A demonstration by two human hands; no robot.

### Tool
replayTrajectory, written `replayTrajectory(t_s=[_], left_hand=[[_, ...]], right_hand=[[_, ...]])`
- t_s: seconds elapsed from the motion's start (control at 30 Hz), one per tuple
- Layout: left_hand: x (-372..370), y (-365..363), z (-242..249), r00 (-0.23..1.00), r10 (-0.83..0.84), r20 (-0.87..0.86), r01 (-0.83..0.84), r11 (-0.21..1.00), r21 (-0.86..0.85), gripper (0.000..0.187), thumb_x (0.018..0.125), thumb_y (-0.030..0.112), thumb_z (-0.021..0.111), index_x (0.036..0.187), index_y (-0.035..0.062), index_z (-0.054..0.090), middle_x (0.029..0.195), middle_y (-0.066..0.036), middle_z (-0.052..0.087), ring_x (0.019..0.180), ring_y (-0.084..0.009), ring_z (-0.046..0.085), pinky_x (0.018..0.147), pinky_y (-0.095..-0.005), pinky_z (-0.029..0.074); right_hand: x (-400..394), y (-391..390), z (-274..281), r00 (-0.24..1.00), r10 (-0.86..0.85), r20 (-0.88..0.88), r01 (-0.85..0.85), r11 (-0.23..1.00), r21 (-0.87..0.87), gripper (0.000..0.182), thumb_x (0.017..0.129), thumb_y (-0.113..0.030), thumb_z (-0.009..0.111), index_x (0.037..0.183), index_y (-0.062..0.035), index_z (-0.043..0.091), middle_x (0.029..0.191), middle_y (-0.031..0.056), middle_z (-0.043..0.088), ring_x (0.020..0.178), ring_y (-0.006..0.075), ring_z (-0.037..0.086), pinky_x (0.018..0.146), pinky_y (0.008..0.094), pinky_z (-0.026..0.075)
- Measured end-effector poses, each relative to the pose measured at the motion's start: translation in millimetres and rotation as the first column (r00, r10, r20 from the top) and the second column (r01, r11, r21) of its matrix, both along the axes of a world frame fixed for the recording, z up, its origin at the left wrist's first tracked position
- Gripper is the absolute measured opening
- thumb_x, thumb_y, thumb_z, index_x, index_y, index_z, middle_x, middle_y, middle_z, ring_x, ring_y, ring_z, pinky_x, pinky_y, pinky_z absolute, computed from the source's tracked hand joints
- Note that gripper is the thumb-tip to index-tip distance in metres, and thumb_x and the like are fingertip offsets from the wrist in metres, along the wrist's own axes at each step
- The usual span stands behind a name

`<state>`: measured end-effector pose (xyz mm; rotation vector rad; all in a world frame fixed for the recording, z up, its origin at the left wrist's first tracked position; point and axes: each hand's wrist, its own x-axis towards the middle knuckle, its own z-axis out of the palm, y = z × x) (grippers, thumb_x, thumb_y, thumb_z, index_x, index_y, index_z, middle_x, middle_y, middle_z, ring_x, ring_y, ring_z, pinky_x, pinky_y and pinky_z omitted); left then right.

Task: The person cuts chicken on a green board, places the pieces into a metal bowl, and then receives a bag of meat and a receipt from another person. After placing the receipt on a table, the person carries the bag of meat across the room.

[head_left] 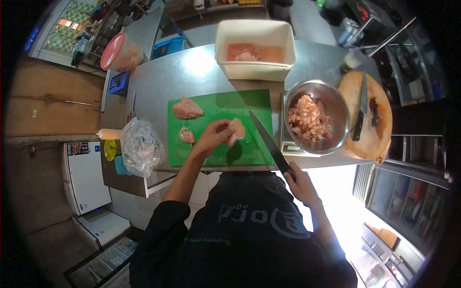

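ok so from afar I'm watching the left hand (212,138) pinching the meat (236,132) above the board (218,108), just right of its fingertips, while the right hand (302,185)'s gripping the knife (269,140), slanting across the board's right edge

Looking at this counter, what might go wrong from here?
The long, dark-bladed knife in the right hand might nick the left hand if it swings across. The pale-pink raw meat piece pinched in the left could slip onto the green rectangular cutting board.
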<state>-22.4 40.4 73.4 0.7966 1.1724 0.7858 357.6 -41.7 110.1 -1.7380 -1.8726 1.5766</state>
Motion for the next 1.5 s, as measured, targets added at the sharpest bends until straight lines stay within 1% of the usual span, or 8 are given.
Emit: replayTrajectory(t_s=[0.43,0.53,0.6,0.83,0.93,1.0,1.1,1.5], left_hand=[[38,12,-23,0.932,-0.36,-0.038,0.362,0.922,0.136,0.039,0.086,0.004,0.081,0.123,-0.002,0.072,0.106,-0.007,0.079,0.097,-0.0141,0.074,0.089,-0.033,0.058],[37,17,-33,0.876,-0.37,-0.31,0.475,0.771,0.424,0.042,0.089,0.01,0.085,0.128,0.0016,0.071,0.105,-0.008,0.08,0.095,-0.0149,0.074,0.087,-0.0333,0.059],[33,16,-51,0.764,-0.114,-0.635,0.336,0.91,0.242,0.045,0.086,0.004,0.079,0.129,0.0003,0.069,0.095,-0.01,0.079,0.083,-0.0186,0.075,0.075,-0.0353,0.059],[48,-3,-65,0.741,0.131,-0.659,0.197,0.895,0.4,0.038,0.088,0.005,0.076,0.125,0.0004,0.067,0.086,-0.014,0.076,0.071,-0.0238,0.073,0.067,-0.039,0.058],[60,-5,-54,0.696,0.153,-0.702,0.104,0.945,0.309,0.034,0.087,0.008,0.079,0.118,0.0015,0.069,0.094,-0.014,0.076,0.083,-0.0287,0.072,0.077,-0.0414,0.058],[67,-8,-48,0.461,0.478,-0.748,0.18,0.775,0.606,0.023,0.093,0.012,0.079,0.113,0.0023,0.072,0.11,-0.018,0.075,0.103,-0.0362,0.071,0.089,-0.0438,0.057],[63,-18,-59,0.67,0.308,-0.676,0.328,0.694,0.641,0.018,0.094,0.007,0.077,0.111,0.0018,0.073,0.12,-0.018,0.073,0.119,-0.0398,0.066,0.1,-0.0471,0.054],[67,-29,-86,0.667,0.328,-0.669,0.446,0.543,0.711,0.018,0.098,0.01,0.078,0.113,0.0008,0.076,0.125,-0.015,0.074,0.125,-0.0371,0.067,0.107,-0.0495,0.054]], right_hand=[[-2,-8,-10,0.994,-0.095,-0.046,0.096,0.995,0.016,0.033,0.108,-0.023,0.063,0.133,-0.0005,0.057,0.098,0.033,0.074,0.097,0.0532,0.073,0.082,0.0548,0.055],[-4,-5,-10,0.994,-0.098,-0.052,0.099,0.995,0.026,0.033,0.109,-0.023,0.063,0.132,0.0001,0.057,0.1,0.0331,0.074,0.099,0.053,0.073,0.083,0.0548,0.055],[-6,0,-7,0.998,-0.066,-0.018,0.066,0.998,-0.009,0.033,0.109,-0.023,0.062,0.132,0.0006,0.057,0.099,0.0323,0.075,0.1,0.0527,0.073,0.083,0.0556,0.056],[-8,-2,-17,0.993,-0.007,0.114,-0.004,0.996,0.091,0.027,0.108,-0.021,0.062,0.129,-0.0038,0.06,0.092,0.0297,0.075,0.09,0.052,0.073,0.08,0.0585,0.056],[-14,1,-18,0.985,0.048,0.169,-0.071,0.989,0.133,0.029,0.108,-0.02,0.061,0.133,-0.006,0.06,0.089,0.0294,0.074,0.087,0.0511,0.073,0.079,0.0606,0.055],[-19,1,-14,0.957,0.099,0.274,-0.136,0.983,0.12,0.03,0.108,-0.02,0.059,0.135,-0.0068,0.06,0.089,0.0277,0.074,0.087,0.0493,0.073,0.077,0.0609,0.055],[-19,-4,-21,0.954,0.081,0.287,-0.145,0.967,0.21,0.027,0.109,-0.019,0.059,0.133,-0.0074,0.061,0.092,0.0258,0.073,0.088,0.0472,0.073,0.076,0.0596,0.056],[-35,-6,-52,0.862,0.187,0.471,-0.24,0.969,0.056,0.039,0.103,-0.011,0.058,0.141,-0.0097,0.05,0.09,0.0263,0.074,0.086,0.0485,0.075,0.075,0.06,0.059]])
